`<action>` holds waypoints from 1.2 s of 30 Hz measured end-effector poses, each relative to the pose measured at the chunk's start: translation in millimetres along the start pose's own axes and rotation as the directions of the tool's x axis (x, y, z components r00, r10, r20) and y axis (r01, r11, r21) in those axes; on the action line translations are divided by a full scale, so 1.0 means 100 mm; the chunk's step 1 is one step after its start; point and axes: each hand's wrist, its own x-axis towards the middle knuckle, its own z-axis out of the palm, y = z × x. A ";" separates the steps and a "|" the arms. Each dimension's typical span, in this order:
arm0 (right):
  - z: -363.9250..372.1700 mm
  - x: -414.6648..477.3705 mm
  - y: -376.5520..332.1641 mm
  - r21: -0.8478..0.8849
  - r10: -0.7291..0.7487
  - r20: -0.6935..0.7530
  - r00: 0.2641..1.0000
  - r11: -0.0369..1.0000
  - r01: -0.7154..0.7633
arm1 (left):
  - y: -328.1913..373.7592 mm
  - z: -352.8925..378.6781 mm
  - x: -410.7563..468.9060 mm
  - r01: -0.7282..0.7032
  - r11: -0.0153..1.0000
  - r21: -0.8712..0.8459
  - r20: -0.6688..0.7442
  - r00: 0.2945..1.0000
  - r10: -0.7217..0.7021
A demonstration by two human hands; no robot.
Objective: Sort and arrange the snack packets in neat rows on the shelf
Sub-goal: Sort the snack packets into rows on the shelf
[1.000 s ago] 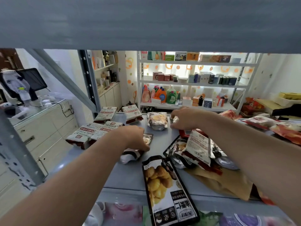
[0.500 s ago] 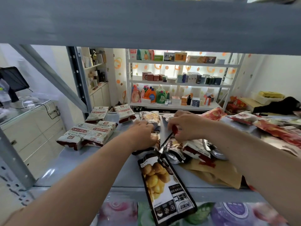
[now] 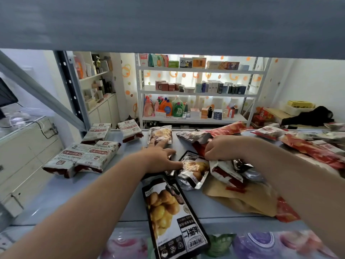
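a small shop, seen from a stock shelf
sealed packets lie in rows and a heap on a grey steel shelf; across the room a white rack carries detergent bottles and rows of small boxes set face out like goods on display; more of them stand on a side cabinet; at left a dark screen stands over a pale counter.

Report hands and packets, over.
Left hand open, touching the far packet. Right hand curled into the loose pile, grip unclear. White packets rowed at left; long packet overhangs front edge.
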 end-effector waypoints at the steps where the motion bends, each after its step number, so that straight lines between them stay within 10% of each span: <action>1: 0.00 -0.01 0.03 -0.008 0.004 0.003 1.000 1.000 -0.004 | 0.00 0.00 0.01 0.001 1.000 0.000 0.005 1.000 -0.001; 10: -0.02 -0.04 0.12 -0.012 0.004 -0.117 0.993 1.000 -0.005 | 0.42 -0.32 0.11 -0.235 0.971 0.039 -0.279 0.931 0.236; 17: 0.04 0.04 0.17 0.059 -0.033 0.014 0.999 0.998 0.032 | 0.46 -0.34 0.60 -0.185 0.978 0.101 -0.012 0.982 0.187; 25: 0.00 -0.08 0.41 0.118 -0.007 0.029 1.000 0.993 0.003 | 0.34 -0.25 0.64 -0.140 0.978 0.154 -0.043 0.988 0.148; 32: -0.10 -0.23 -0.09 -0.185 -0.246 -0.258 0.934 0.962 0.203 | 0.28 -0.46 -0.44 -0.093 0.991 0.095 -0.157 0.982 0.107; 36: 0.13 -0.32 -0.64 -0.250 -0.251 -0.101 0.963 0.943 0.219 | 0.47 -0.20 -1.43 -0.120 0.980 0.161 -0.135 0.981 0.142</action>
